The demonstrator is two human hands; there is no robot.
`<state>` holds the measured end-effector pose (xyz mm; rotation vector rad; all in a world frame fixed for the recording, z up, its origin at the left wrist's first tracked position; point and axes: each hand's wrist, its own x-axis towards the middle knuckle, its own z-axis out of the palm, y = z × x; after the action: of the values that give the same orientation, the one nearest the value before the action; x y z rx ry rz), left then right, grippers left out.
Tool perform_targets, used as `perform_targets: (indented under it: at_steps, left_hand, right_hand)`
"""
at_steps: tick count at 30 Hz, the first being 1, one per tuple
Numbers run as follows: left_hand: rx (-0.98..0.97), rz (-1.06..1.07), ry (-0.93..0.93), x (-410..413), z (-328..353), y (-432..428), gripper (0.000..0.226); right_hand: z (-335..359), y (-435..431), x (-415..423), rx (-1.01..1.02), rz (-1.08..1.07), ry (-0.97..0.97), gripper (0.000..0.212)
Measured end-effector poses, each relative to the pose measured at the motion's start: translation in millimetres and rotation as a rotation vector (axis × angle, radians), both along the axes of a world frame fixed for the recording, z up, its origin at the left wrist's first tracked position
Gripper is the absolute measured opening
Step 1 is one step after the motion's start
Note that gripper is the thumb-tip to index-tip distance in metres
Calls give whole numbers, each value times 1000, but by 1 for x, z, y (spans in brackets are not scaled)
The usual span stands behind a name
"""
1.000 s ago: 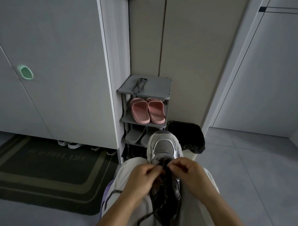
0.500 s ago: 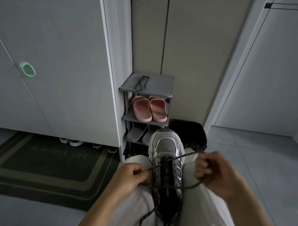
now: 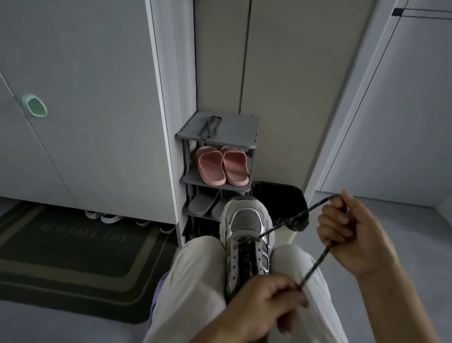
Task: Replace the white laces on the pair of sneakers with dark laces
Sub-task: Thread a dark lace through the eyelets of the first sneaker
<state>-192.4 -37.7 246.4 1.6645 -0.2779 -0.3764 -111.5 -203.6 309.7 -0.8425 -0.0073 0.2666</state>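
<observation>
A grey and silver sneaker (image 3: 246,221) lies toe-forward between my knees on my lap. A dark speckled lace (image 3: 294,218) runs from its front eyelets up to the right. My right hand (image 3: 351,236) grips that lace, raised and drawn out to the right. From there the lace drops down to my left hand (image 3: 268,308), which pinches it over the sneaker's tongue. A second dark lace (image 3: 210,128) lies coiled on top of the shoe rack.
A grey shoe rack (image 3: 218,140) stands ahead with pink slippers (image 3: 221,166) and grey slippers (image 3: 202,204). A bin with a black bag (image 3: 280,199) is right of it. A dark doormat (image 3: 60,252) lies left. Shoes (image 3: 106,216) peek under the cabinet.
My right hand has pulled the lace up and out to the right, drawing it taut through the front eyelets. My left hand has moved right and toward me, over the tongue.
</observation>
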Motion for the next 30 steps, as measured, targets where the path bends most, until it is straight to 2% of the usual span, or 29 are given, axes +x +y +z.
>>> perform_targets:
  at_steps: [1, 3, 4, 5, 6, 7, 8, 10, 11, 16, 18, 20, 23, 27, 30]
  left_hand:
    - [40, 86, 6, 2, -1, 8, 25]
    - [244, 203, -105, 7, -2, 24, 26]
    - [430, 225, -215, 8, -1, 29, 22]
    - [606, 230, -327, 10, 3, 32, 20]
    - [716, 250, -419, 11, 7, 33, 22]
    - [763, 273, -467, 12, 11, 32, 24]
    - [776, 289, -497, 14, 14, 30, 25]
    - [803, 309, -519, 17, 19, 27, 24]
    - [801, 314, -518, 19, 21, 27, 22]
    - [673, 347, -536, 24, 10, 32, 17]
    - [699, 404, -571, 28, -1, 34, 16]
    - [733, 450, -595, 31, -9, 35, 15]
    - [700, 488, -524, 36, -14, 32, 20]
    - [663, 514, -487, 41, -17, 29, 25]
    - [640, 544, -531, 42, -23, 26, 24]
  right_hand:
    - [-8, -5, 2, -140, -40, 37, 18]
    - [-27, -10, 1, -677, -161, 18, 10]
    - [-37, -10, 0, -998, -278, -44, 7]
    - [-44, -8, -4, -1211, -375, -160, 17]
    - [-48, -3, -9, -1302, -393, -359, 23]
    - [-47, 4, -16, -1309, -314, -541, 23]
    - [-43, 14, -24, -1300, -149, -639, 19]
    - [-39, 31, -37, -1306, 188, -628, 20]
    - [-42, 35, -40, -1305, 246, -592, 23]
    - [-49, 36, -33, -1228, 64, -513, 33]
    - [-51, 33, -28, -1307, -44, -535, 37]
    - [-55, 32, -24, -1416, -87, -562, 28]
    - [-61, 35, -19, -1493, -81, -574, 10]
    - [-62, 40, -14, -1542, -71, -621, 6]
    - [-62, 43, -11, -1590, -44, -702, 4]
